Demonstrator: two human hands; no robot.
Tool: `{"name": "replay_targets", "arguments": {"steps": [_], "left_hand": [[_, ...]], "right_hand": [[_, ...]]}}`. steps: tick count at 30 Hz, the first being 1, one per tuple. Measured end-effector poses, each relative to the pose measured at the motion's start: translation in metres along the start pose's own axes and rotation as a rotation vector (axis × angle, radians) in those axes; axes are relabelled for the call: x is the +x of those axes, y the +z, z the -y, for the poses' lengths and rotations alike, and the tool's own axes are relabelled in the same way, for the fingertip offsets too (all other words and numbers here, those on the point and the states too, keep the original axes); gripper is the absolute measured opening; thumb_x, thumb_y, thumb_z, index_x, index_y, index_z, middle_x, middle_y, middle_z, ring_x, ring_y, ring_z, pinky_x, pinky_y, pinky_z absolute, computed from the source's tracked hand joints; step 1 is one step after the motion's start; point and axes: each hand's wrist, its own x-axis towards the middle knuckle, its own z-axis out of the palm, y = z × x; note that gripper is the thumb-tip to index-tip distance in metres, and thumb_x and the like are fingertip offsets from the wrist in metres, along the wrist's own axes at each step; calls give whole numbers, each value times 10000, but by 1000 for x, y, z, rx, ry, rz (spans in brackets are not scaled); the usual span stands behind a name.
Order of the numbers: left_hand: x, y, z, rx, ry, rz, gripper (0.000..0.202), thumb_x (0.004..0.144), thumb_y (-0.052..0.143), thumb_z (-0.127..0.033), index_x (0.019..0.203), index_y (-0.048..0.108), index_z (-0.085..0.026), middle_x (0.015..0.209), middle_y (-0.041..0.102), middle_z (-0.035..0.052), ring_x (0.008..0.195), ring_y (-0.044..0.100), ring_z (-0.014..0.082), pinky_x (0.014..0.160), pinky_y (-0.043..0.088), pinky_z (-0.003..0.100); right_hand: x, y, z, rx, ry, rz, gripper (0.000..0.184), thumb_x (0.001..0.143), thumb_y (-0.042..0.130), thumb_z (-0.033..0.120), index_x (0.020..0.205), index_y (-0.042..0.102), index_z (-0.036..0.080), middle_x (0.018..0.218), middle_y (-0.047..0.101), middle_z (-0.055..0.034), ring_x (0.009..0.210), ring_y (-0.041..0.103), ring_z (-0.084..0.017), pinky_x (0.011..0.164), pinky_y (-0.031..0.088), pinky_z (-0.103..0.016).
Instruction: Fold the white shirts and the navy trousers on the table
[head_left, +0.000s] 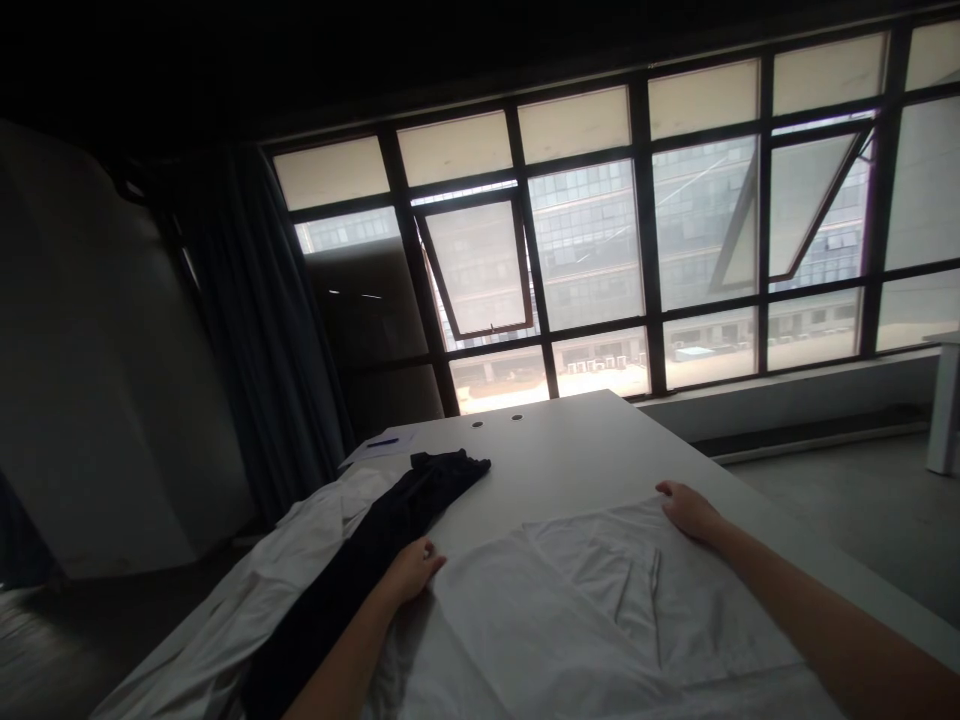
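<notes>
A white cloth garment (570,620) spreads over the near part of the table, wrinkled toward its right side. My left hand (415,572) pinches its far left corner. My right hand (688,510) grips the far right corner, fingers closed on the fabric. Between the two hands the far edge of the garment runs fairly straight. Just left of my left hand lies a dark garment (405,510), stretched lengthwise along the table. My forearm covers part of it. The near end of the white garment runs out of view.
The white table (555,450) reaches toward a window wall (585,240) with two panes tilted out. More pale cloth (300,550) lies along the table's left side. Near the far left corner are paper (401,440) and a blue pen (382,442). A dark curtain (255,320) hangs at left.
</notes>
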Motion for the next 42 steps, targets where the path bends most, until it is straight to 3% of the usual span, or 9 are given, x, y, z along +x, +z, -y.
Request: {"name": "replay_targets", "arguments": {"steps": [8,14,18,21,24,30,34,37,42], "left_hand": [[9,-9,11,-126,-58,157,447,755,695,-595,898,648,-174,690,674,19,614,652,219,516,467,278],[12,-17,13,-138,-7,72,399,680,815,-482,872,655,-171,838,697,14,884,680,259,700,492,278],[12,-10,8,-153,-87,73,301,879,717,-410,997,667,-137,940,697,42,902,680,241,800,534,346],[11,-1,2,-215,-175,85,332,975,629,-382,1231,604,-172,1219,633,73,1022,650,224,876,562,427],[9,5,-3,-319,-245,90,361,977,630,-376,1280,579,-187,1280,604,80,1067,634,231,896,560,445],[-1,3,0,-503,-183,49,361,964,558,-516,1017,588,-160,923,671,41,760,703,182,671,575,307],[-8,-4,2,-545,-7,-26,466,832,609,-656,870,540,-197,823,637,1,798,700,189,690,533,259],[-18,-11,5,-525,113,-71,513,763,632,-707,835,558,-204,826,634,-4,839,661,194,711,496,250],[-43,-18,19,-449,188,-75,534,795,590,-733,868,616,-205,658,547,-49,641,543,157,567,388,239]], "right_hand": [[11,-4,3,74,36,46,239,727,602,189,925,729,144,976,744,-140,934,685,-253,841,484,-330],[-7,-8,2,218,106,55,255,879,488,275,1019,661,151,641,685,-43,491,614,-162,520,448,-269],[-13,-8,-1,292,116,22,215,871,541,298,967,655,143,602,667,-29,441,589,-150,501,432,-262],[-14,-7,-3,365,143,9,218,865,555,331,954,651,156,658,694,-42,444,592,-146,486,439,-259],[-12,-4,-3,470,176,2,221,847,559,356,944,638,173,730,718,-57,473,620,-154,481,475,-265],[-12,-7,-3,763,180,-72,149,787,579,333,848,590,197,781,716,-50,664,726,-197,630,601,-314],[-21,-17,-5,911,158,-139,133,740,629,294,822,579,202,743,710,-47,739,739,-212,751,625,-342],[-36,-28,-10,982,137,-164,201,712,697,336,838,613,204,800,740,-70,828,745,-243,825,617,-365],[-79,-57,-25,953,38,-70,301,707,746,461,871,692,215,894,770,-68,931,723,-276,863,580,-351]]}}
